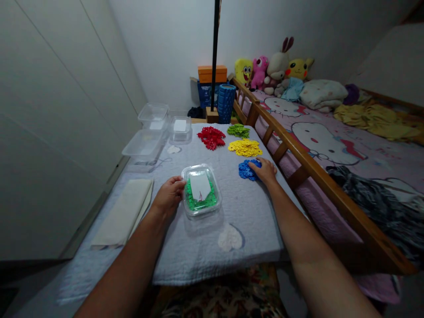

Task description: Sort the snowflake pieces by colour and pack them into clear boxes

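A clear lidded plastic container (217,201) full of small green pieces (191,202) stands in the middle of the table, a white paper label (200,184) on it. My left hand (170,194) grips its left edge between thumb and fingers. To the right, my right hand (266,171) rests at the right side of a pile of flat blue pieces (245,170). Its thumb and fingers are spread over the pile, and the fingertips are partly hidden. Behind are piles of yellow pieces (245,148), red pieces (211,137) and lime-green pieces (238,130).
Clear containers (142,143) stand at the back left, and a smaller labelled container (180,134) is beside them. A folded cream cloth (121,214) lies at the left, with scissors (155,164) beyond it. A wooden bed rail (291,152) borders the table's right side; a black pole (214,53) rises behind.
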### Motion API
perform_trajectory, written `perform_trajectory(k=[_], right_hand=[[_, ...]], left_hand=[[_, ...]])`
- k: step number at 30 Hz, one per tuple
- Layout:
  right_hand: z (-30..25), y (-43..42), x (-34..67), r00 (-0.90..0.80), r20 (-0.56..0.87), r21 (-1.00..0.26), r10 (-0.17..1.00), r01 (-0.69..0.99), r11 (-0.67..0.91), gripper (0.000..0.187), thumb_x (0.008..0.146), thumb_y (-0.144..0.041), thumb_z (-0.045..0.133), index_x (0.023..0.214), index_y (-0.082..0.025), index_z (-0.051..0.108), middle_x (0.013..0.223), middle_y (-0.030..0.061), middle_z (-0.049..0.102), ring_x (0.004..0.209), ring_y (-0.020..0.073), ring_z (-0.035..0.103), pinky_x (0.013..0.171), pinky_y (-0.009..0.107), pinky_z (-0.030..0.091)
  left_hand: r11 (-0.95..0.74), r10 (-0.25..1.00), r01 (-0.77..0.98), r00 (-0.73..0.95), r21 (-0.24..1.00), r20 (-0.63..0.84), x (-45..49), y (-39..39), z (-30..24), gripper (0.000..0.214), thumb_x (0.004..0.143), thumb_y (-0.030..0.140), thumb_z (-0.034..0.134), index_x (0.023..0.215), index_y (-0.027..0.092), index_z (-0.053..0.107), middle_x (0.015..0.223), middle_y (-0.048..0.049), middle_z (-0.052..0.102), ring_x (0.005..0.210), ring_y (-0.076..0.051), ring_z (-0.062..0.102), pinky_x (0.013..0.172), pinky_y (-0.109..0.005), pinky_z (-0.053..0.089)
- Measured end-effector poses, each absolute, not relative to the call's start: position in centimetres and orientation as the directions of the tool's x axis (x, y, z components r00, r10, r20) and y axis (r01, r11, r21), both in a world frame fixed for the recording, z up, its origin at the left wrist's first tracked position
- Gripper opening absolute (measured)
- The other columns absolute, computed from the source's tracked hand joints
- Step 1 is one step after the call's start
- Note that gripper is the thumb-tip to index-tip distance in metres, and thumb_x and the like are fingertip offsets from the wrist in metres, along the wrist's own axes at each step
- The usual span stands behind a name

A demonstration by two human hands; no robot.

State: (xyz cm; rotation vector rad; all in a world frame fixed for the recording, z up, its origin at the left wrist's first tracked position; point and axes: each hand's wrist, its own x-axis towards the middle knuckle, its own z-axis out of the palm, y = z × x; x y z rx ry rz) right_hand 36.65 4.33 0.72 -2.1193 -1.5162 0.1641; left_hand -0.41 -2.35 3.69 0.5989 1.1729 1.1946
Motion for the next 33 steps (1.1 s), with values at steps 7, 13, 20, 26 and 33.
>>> perform_trajectory(k=[7, 13, 20, 26, 33], right_hand=[[-0.1, 4.2, 34.5, 0.280, 0.231, -0.436, 0.932, 0.886, -0.158, 0.048, 0.085, -0.054, 0.067, 0.122, -0.023, 0.071, 0.129, 0.0096, 0.069, 0.124, 0.0297, 0.055, 0.109, 0.044, 0.035], [0.3, 3.7, 30.1, 0.187, 0.233, -0.411, 0.954, 0.908, -0.078, 0.046, 0.085, -0.053, 0.065, 0.119, -0.024, 0.071, 0.126, 0.0085, 0.069, 0.123, 0.0297, 0.054, 0.107, 0.043, 0.035], [1.0, 4.0, 25.5, 0.167, 0.197, -0.409, 0.966, 0.910, -0.074, 0.043, 0.087, -0.053, 0.063, 0.119, -0.026, 0.071, 0.129, 0.0085, 0.067, 0.123, 0.0291, 0.053, 0.107, 0.047, 0.033], [1.1, 4.6, 22.2, 0.138, 0.171, -0.429, 0.975, 0.902, -0.053, 0.042, 0.089, -0.050, 0.061, 0.122, -0.025, 0.070, 0.130, 0.0098, 0.065, 0.124, 0.0306, 0.052, 0.105, 0.047, 0.036], [1.3, 5.6, 20.7, -0.064, 0.206, -0.574, 0.977, 0.800, 0.173, 0.037, 0.096, -0.038, 0.056, 0.129, -0.023, 0.064, 0.134, 0.0080, 0.064, 0.126, 0.0228, 0.055, 0.109, 0.039, 0.039]], left_hand=[[0.329, 0.929, -0.425, -0.015, 0.843, -0.370, -1.4, -2.3, 3.1, 0.039, 0.057, 0.017, 0.080, 0.089, 0.017, 0.059, 0.063, 0.0062, 0.058, 0.046, -0.006, 0.051, 0.039, -0.013, 0.032], [0.324, 0.921, -0.453, -0.051, 0.831, -0.387, -2.0, -2.3, 3.2, 0.033, 0.062, 0.013, 0.077, 0.089, 0.016, 0.059, 0.065, 0.0048, 0.060, 0.048, -0.007, 0.054, 0.042, -0.014, 0.038], [0.279, 0.915, -0.520, -0.113, 0.808, -0.388, -2.1, -2.5, 4.1, 0.029, 0.061, 0.008, 0.072, 0.084, 0.015, 0.057, 0.058, 0.0070, 0.055, 0.041, -0.003, 0.043, 0.038, -0.011, 0.030], [0.287, 0.895, -0.537, -0.146, 0.793, -0.422, -2.0, -2.7, 4.9, 0.026, 0.061, 0.005, 0.066, 0.083, 0.015, 0.056, 0.053, 0.0076, 0.052, 0.037, -0.003, 0.041, 0.036, -0.011, 0.029], [0.288, 0.890, -0.538, -0.155, 0.792, -0.429, -2.4, -2.5, 4.3, 0.023, 0.064, 0.007, 0.065, 0.083, 0.016, 0.057, 0.054, 0.0065, 0.054, 0.038, -0.006, 0.047, 0.035, -0.013, 0.032]])
